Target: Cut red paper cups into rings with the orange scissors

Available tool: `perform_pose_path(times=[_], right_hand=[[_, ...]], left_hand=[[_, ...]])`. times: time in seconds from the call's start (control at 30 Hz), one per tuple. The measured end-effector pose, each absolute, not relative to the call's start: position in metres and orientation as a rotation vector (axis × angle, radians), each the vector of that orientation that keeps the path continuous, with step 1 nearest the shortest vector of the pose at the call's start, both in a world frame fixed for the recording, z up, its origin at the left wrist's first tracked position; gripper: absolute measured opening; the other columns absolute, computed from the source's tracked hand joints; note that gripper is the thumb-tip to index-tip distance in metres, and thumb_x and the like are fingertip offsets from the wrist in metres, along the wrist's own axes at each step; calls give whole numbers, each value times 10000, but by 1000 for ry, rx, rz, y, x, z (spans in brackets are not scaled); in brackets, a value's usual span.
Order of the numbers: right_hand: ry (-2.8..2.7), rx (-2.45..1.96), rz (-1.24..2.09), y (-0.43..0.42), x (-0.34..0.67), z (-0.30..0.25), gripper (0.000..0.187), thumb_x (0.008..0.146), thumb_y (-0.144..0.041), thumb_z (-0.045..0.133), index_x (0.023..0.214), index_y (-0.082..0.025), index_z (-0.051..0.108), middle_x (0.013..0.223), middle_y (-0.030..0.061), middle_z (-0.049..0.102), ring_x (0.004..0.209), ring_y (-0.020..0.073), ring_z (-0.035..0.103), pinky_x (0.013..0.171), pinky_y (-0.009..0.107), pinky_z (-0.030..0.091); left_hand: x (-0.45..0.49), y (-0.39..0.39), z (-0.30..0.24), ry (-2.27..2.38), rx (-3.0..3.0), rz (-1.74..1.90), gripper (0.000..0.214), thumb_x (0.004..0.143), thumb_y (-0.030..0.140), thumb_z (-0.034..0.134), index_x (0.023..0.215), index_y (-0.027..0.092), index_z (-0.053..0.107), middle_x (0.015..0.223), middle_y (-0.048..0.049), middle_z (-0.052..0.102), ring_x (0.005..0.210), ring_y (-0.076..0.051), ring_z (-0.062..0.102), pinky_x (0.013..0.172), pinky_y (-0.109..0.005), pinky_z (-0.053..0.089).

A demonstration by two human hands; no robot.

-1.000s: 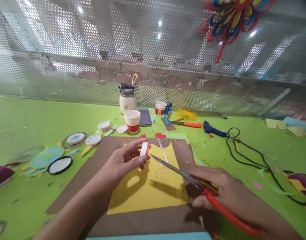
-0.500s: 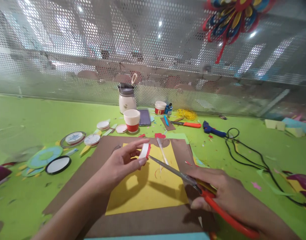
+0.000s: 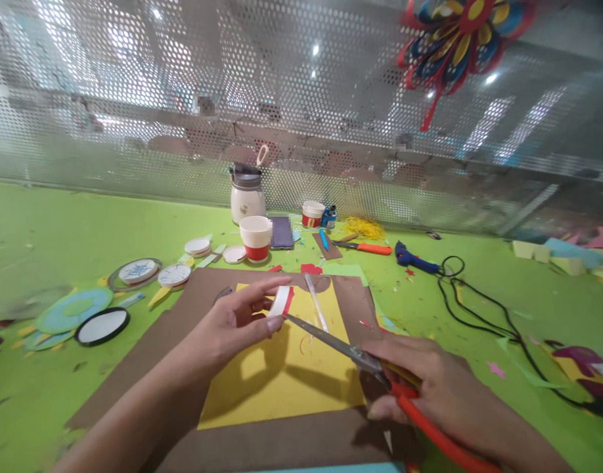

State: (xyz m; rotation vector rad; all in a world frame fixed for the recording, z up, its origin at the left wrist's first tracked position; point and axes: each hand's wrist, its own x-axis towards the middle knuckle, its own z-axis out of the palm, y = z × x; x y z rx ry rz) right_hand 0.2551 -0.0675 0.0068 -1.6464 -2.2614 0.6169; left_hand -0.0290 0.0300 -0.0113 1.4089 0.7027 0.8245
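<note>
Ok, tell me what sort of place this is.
Probably a craft workspace: red-handled scissors are in the right hand, a yellow sheet lies below on brown board, and what looks like a blue glue gun rests nearby.

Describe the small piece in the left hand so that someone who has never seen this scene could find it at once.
On the green table lies a brown sheet with a yellow sheet on it. Above the yellow sheet, the left hand holds the small piece near the tip of the scissors. It is white with a red edge, and smaller than the red-and-white cup beyond it.
</note>
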Motion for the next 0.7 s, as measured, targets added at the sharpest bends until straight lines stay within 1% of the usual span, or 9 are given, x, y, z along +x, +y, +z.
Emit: perform_pose_path(times=[0.1, 0.23, 0.4, 0.47, 0.53, 0.7], right_hand=[[-2257, -1656, 624, -68, 255, 8, 524, 705, -360, 836, 1206, -307, 692, 1180, 39, 728, 1045, 307, 671, 853, 413, 563], [-2239, -1661, 700, -68, 255, 9, 511, 732, -430, 811, 1216, -326, 684, 1160, 27, 732, 1018, 301, 673, 862, 422, 551], [-2222, -1646, 740, -69, 256, 8, 386, 747, -426, 800, 1110, -318, 720, 1068, 20, 750, 940, 275, 687, 816, 386, 552], [-2224, -1645, 741, -69, 256, 8, 344, 747, -430, 798, 1061, -310, 728, 1073, 16, 749, 955, 276, 683, 833, 387, 547], [-2220, -1646, 736, -68, 255, 9, 339, 740, -416, 805, 1053, -309, 729, 1086, 15, 747, 990, 285, 676, 846, 391, 545], [-2231, -1653, 703, -67, 254, 10, 313, 732, -392, 811, 1023, -304, 734, 1040, 22, 758, 1028, 308, 672, 805, 373, 560]], left_hand=[[-29, 29, -8, 707, 1426, 824, 430, 850, 306, 696, 1274, 311, 625, 962, -19, 657, 808, -148, 549, 678, -253, 424], [-29, 28, -7, 724, 1439, 822, 421, 843, 297, 699, 1260, 304, 640, 1059, -42, 659, 879, -182, 558, 684, -268, 431], [-29, 28, -9, 725, 1441, 827, 429, 841, 304, 696, 1267, 286, 640, 1031, -50, 669, 859, -187, 560, 677, -273, 429], [-29, 28, -9, 723, 1434, 823, 430, 841, 298, 696, 1267, 288, 639, 1035, -47, 667, 861, -182, 557, 682, -270, 425], [-28, 27, -9, 727, 1424, 838, 429, 831, 298, 705, 1256, 278, 648, 1015, -45, 660, 849, -179, 547, 675, -269, 421], [-24, 24, -7, 745, 1367, 897, 419, 804, 291, 728, 1218, 257, 671, 990, -48, 666, 853, -187, 544, 673, -274, 423]])
